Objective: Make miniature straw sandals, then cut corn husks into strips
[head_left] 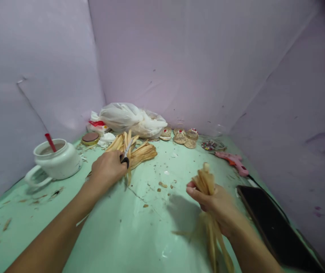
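Observation:
My left hand (pixel 105 168) is closed around the dark handles of a pair of scissors (pixel 127 149), whose blades point up and away. Under and beyond it lies a loose pile of dried, straw-coloured husk strips (pixel 145 153). On the right, my right hand (pixel 217 203) grips a bundle of similar dried husk strips (pixel 204 181) around its middle. A bunched end sticks up above the thumb, while the long ends hang below the hand and are blurred. Space separates this bundle from the pile.
A white mug (pixel 62 163) with a red stick stands at left. Behind are a plastic bag (pixel 131 117), a round tin (pixel 90 138) and small woven pieces (pixel 180 137). A pink glue gun (pixel 234 161) and black phone (pixel 276 227) lie right. Scraps litter the green table (pixel 139 235).

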Demonstrator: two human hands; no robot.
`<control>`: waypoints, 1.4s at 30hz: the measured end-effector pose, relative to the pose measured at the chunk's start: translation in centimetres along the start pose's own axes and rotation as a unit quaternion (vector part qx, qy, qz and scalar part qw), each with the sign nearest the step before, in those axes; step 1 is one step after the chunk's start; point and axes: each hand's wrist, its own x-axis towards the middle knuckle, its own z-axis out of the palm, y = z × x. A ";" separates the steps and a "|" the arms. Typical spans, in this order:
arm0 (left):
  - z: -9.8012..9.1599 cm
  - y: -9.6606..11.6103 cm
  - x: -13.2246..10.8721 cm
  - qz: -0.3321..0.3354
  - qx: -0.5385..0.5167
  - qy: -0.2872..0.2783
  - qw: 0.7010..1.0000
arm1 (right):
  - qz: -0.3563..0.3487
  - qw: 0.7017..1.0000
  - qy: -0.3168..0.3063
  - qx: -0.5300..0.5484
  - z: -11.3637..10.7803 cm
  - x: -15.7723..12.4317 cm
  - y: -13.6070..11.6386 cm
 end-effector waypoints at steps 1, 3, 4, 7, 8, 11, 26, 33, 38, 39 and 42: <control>0.5 0.3 -0.1 -0.011 0.006 0.001 1.000 | 0.006 0.999 -0.011 0.033 0.0 -0.2 -0.1; 1.6 0.8 -0.2 -0.027 0.016 0.017 0.999 | 0.015 0.993 -0.051 0.102 0.1 -0.6 -0.3; 2.1 1.1 -0.2 -0.030 0.019 0.027 0.999 | 0.016 0.989 -0.070 0.127 0.2 -0.8 -0.4; 2.7 1.3 -0.1 -0.029 -0.019 0.058 0.998 | 0.013 0.986 -0.089 0.142 0.6 -1.1 -0.5; 2.6 1.3 -0.1 -0.026 -0.059 0.077 0.995 | 0.018 0.985 -0.086 0.147 0.8 -1.0 -0.4; 2.2 1.7 -1.0 0.031 -0.229 0.132 0.964 | 0.064 0.972 -0.077 0.212 1.6 -0.7 0.1; 5.3 7.2 -11.0 0.490 -0.075 -0.194 0.847 | 0.209 0.887 -0.151 0.383 2.4 0.7 1.6; 4.8 6.7 -10.6 0.527 -0.058 -0.204 0.823 | 0.191 0.908 -0.126 0.351 2.5 0.6 1.9; 4.0 5.7 -9.8 0.452 -0.243 -0.074 0.855 | 0.138 0.928 -0.082 0.335 2.7 0.6 1.7; 3.8 5.5 -9.4 0.417 -0.275 -0.052 0.865 | 0.130 0.929 -0.074 0.338 2.7 0.7 1.6; 3.0 5.2 -7.8 0.276 -0.326 -0.018 0.904 | 0.117 0.936 -0.046 0.328 2.7 0.7 1.6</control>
